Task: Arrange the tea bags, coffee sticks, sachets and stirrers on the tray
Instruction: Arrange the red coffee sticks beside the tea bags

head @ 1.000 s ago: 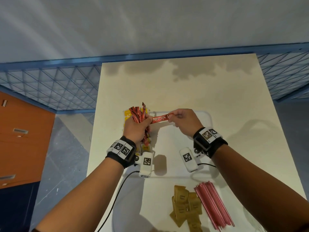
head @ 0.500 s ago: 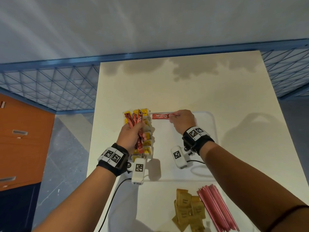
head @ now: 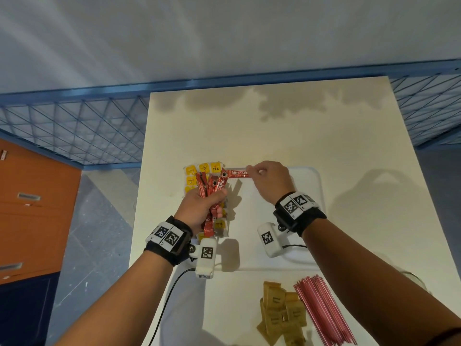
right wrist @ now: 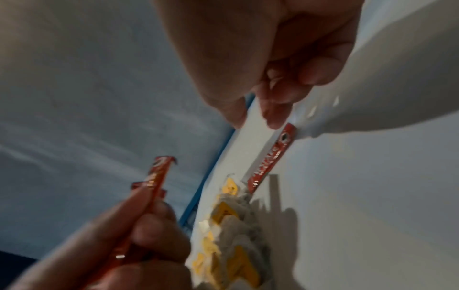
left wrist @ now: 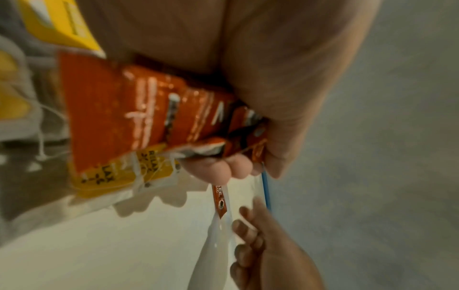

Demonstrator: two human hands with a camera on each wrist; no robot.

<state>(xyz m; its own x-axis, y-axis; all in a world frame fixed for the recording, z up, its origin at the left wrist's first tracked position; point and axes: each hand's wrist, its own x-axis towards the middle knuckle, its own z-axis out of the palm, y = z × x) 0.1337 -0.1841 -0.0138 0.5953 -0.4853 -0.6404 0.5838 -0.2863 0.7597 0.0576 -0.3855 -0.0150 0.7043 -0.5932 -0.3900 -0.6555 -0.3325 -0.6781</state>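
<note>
My left hand [head: 199, 208] grips a bundle of red coffee sticks [head: 212, 191], held upright over the rows of yellow tea bags [head: 204, 168] at the left side of the white tray [head: 306, 186]. In the left wrist view the bundle [left wrist: 139, 109] fills my palm above the tea bags [left wrist: 109, 176]. My right hand [head: 252, 169] pinches the right end of a single coffee stick [head: 238, 174], which lies crosswise along the tray's far edge, next to the tea bags. In the right wrist view my fingertips [right wrist: 273, 121] are at the end of that stick [right wrist: 270, 159].
Brown sachets [head: 282, 313] lie in a loose pile on the table in front of the tray. A bundle of red stirrers [head: 321, 313] lies just to their right. A blue wire fence borders the table at the back and on the sides, and an orange cabinet [head: 32, 208] stands at the left.
My right hand drew one coffee stick away from the bundle and brought it down to the tray's far edge. My left hand stayed over the tea bags with the remaining sticks.
</note>
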